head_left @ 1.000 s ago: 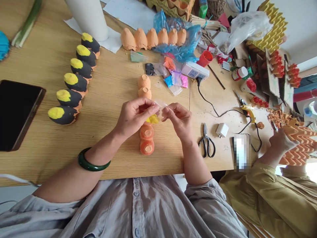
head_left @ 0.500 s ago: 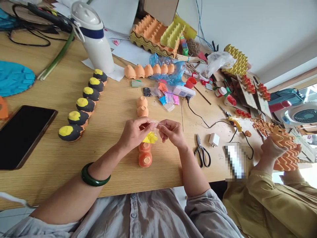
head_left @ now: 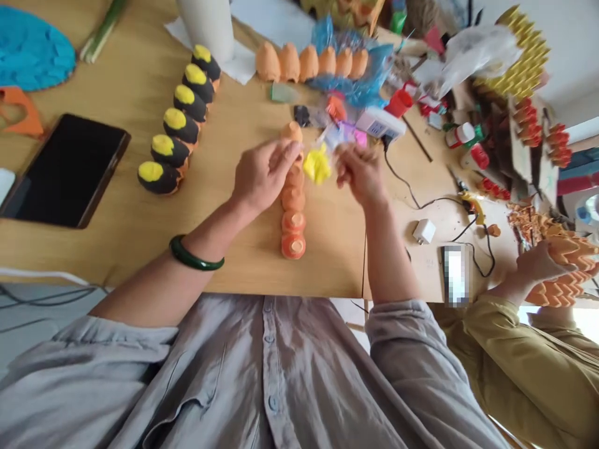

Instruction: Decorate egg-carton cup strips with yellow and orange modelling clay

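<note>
My left hand and my right hand are raised above the wooden table, a small clear bag of yellow clay hanging between them. The left fingers pinch the bag's top edge. My right hand is smeared by motion and looks curled at the bag's other side. Beneath them runs a column of orange egg-carton cups.
Black cups with yellow tops line up on the left beside a dark phone. Small colour bags, a power strip, a glue gun and a charger lie right. Another person's hand holds orange zigzag carton.
My hands have lifted away from the table and further from me with the yellow clay bag. The view tilted up, then back down.
</note>
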`<state>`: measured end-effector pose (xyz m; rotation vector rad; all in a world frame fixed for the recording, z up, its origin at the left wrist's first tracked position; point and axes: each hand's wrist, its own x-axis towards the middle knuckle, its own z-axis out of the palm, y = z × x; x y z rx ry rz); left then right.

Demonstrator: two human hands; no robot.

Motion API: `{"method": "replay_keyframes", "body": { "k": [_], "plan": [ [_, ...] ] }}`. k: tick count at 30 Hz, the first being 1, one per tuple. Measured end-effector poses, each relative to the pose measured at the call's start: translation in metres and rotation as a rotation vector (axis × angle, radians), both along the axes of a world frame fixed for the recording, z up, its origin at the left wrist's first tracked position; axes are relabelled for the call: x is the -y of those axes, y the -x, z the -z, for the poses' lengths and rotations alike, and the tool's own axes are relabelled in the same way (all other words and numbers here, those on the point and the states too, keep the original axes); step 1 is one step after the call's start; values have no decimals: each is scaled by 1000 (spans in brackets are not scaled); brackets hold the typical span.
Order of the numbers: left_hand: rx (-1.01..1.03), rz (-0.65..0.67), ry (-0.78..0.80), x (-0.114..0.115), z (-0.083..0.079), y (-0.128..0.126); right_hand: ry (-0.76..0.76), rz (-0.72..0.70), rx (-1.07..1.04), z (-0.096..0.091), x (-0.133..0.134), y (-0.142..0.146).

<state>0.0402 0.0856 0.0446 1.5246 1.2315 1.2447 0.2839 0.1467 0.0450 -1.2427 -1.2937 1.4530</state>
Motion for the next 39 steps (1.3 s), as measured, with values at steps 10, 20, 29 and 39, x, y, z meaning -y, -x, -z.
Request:
{"method": "replay_keyframes", "body": {
  "k": [10, 20, 29, 39],
  "plan": [
    [-225, 263, -61, 82, 5, 40, -176, 379, 409, 44, -41, -23],
    [-599, 303, -319, 89, 44, 33, -46, 9, 79, 36, 80, 38],
    [-150, 0, 136, 94, 21, 39, -122, 79, 235, 18, 135, 51],
    [335, 169, 689, 74, -2, 27, 31, 76, 57, 28, 136, 55]
  ]
}}
